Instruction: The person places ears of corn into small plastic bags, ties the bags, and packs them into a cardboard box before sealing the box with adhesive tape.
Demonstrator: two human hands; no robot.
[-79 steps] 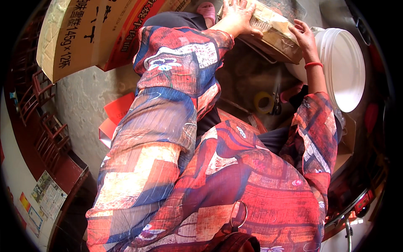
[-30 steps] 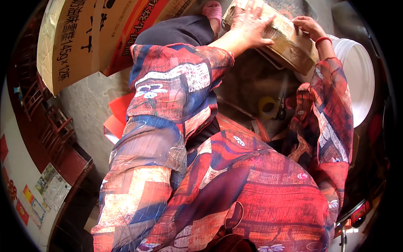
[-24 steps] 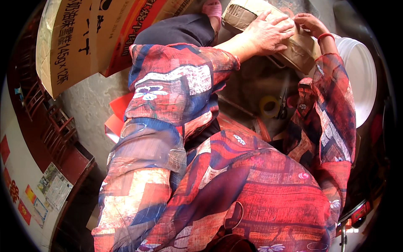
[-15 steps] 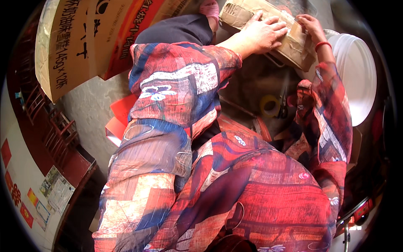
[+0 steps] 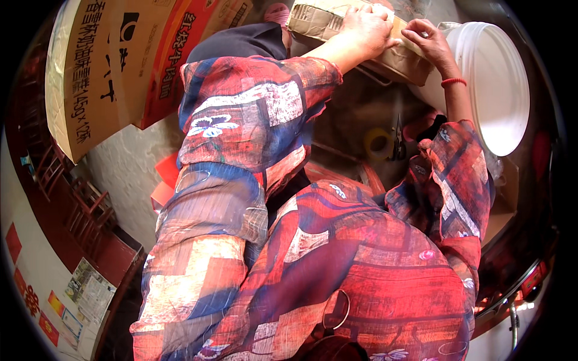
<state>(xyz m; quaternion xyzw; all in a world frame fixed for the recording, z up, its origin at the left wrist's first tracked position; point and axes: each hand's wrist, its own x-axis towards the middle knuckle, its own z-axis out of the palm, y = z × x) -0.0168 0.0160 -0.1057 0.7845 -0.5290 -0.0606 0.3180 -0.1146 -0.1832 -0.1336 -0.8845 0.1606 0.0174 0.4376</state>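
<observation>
A small brown cardboard box (image 5: 404, 62) with strips of tape on it is at the top of the view. My left hand (image 5: 365, 31) lies across its top, thumb apart and fingers slightly bent over the surface. At the right end of the box is my right hand (image 5: 428, 43), a red band around its wrist. Its thumb and fingers are pinched together close to the cardboard; whatever sits between them is too small to make out. Below the box, a yellow tape roll (image 5: 378, 144) lies beside dark-handled scissors (image 5: 397, 143).
A large printed cardboard carton (image 5: 114, 66) stands at the upper left. Right of my right hand is a white plastic bucket (image 5: 497, 90). Something red (image 5: 165, 171) lies near my left sleeve. Wooden chairs (image 5: 90, 207) line the far left.
The small box and both hands have shifted left and up in the view. My left fingers are closer together and more bent; my right fingers have drawn into a pinch.
</observation>
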